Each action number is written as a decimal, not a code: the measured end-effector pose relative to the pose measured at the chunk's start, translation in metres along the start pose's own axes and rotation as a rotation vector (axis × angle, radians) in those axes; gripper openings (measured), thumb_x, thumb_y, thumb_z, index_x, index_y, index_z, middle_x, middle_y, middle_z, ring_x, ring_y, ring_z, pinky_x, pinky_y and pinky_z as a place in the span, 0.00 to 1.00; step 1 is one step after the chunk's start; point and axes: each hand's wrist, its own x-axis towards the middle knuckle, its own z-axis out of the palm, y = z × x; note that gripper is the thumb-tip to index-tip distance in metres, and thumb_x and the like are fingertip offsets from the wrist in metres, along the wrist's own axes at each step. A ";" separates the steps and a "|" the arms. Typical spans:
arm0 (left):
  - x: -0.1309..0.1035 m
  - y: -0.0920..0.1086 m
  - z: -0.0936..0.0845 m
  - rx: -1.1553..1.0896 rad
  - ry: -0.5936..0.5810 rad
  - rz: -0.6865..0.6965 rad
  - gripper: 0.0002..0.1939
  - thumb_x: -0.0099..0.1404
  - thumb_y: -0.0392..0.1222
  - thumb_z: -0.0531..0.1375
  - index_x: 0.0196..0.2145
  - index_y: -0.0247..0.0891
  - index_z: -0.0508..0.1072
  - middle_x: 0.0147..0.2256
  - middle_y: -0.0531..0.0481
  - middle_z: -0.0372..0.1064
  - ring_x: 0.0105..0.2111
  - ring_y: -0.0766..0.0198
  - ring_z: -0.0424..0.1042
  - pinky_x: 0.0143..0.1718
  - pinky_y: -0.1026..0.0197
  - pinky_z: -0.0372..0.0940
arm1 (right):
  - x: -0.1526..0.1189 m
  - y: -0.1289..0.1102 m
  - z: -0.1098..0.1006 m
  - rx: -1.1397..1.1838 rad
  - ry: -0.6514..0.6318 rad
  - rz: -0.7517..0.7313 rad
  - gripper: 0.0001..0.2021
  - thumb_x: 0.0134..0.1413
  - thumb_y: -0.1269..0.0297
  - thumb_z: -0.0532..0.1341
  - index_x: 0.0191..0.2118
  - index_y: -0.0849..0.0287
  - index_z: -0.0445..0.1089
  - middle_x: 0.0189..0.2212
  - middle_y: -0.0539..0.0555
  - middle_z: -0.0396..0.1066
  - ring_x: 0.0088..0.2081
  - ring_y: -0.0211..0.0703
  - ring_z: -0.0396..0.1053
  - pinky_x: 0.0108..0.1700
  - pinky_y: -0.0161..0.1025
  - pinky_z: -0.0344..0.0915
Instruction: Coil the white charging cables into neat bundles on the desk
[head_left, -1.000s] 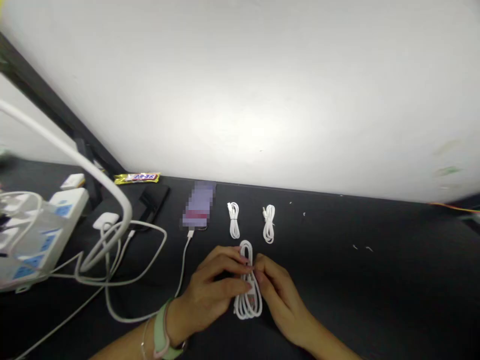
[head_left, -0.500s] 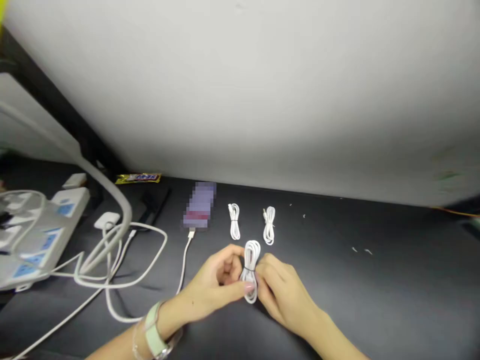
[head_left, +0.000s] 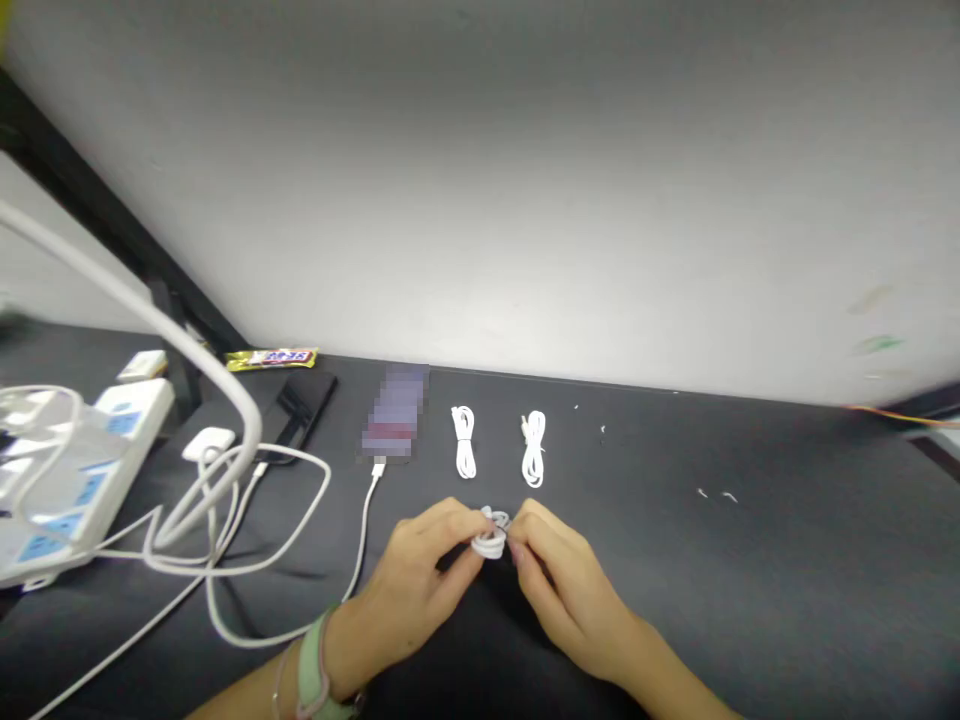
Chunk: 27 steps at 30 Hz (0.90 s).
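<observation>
Above the dark table, a coiled white cable point(head_left: 489, 546) is pinched by the fingers and thumb of my left hand point(head_left: 431, 560). The bundle is tipped so one looped end points toward me. My right hand point(head_left: 559, 570) is closed at the coil's right side, its fingertips pinched where a thin dark tie binds the coil; the tie's end is hidden in the fingers. Beyond my hands lie two more bundled white cables, a left one point(head_left: 465, 443) and a right one point(head_left: 533, 450), each lying lengthwise away from me.
Left of the bundles, a phone with a blurred screen point(head_left: 397, 410) has a white cable plugged in. Farther left are a black phone point(head_left: 304, 415), a yellow snack wrapper point(head_left: 274, 359), a white charger point(head_left: 208, 443), tangled cords and a power strip point(head_left: 112, 470). White scraps point(head_left: 729, 497) lie at right.
The coiled cable has gone from upright to tipped over, and my left fingers have shifted onto its upper side. My right hand stays pinched beside it.
</observation>
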 end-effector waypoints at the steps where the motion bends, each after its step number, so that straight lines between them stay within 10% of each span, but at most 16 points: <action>1: -0.001 -0.001 0.000 0.025 0.006 0.010 0.09 0.63 0.33 0.56 0.41 0.42 0.71 0.33 0.51 0.72 0.33 0.66 0.71 0.36 0.66 0.63 | 0.000 -0.001 0.000 0.028 0.008 0.021 0.09 0.63 0.71 0.46 0.31 0.57 0.56 0.27 0.50 0.57 0.28 0.39 0.58 0.30 0.36 0.56; 13: -0.001 0.006 -0.004 -0.454 -0.045 -0.200 0.11 0.64 0.37 0.56 0.43 0.38 0.72 0.40 0.46 0.72 0.42 0.60 0.71 0.46 0.59 0.64 | 0.001 0.011 -0.004 -0.152 -0.011 -0.024 0.08 0.62 0.73 0.47 0.35 0.57 0.60 0.29 0.53 0.61 0.29 0.41 0.60 0.31 0.37 0.58; 20: 0.008 0.003 0.006 -0.807 0.021 -0.444 0.09 0.60 0.43 0.61 0.28 0.34 0.68 0.33 0.48 0.72 0.33 0.65 0.70 0.37 0.63 0.64 | -0.001 0.012 -0.007 -0.180 -0.049 -0.046 0.08 0.61 0.73 0.47 0.34 0.57 0.60 0.29 0.54 0.62 0.30 0.42 0.61 0.31 0.38 0.58; 27: 0.009 -0.001 0.012 -1.024 0.009 -0.557 0.29 0.51 0.36 0.68 0.48 0.38 0.62 0.32 0.51 0.73 0.34 0.64 0.73 0.37 0.61 0.66 | 0.003 0.005 -0.006 0.126 -0.007 0.055 0.09 0.63 0.69 0.48 0.33 0.58 0.61 0.30 0.53 0.61 0.32 0.41 0.61 0.35 0.38 0.58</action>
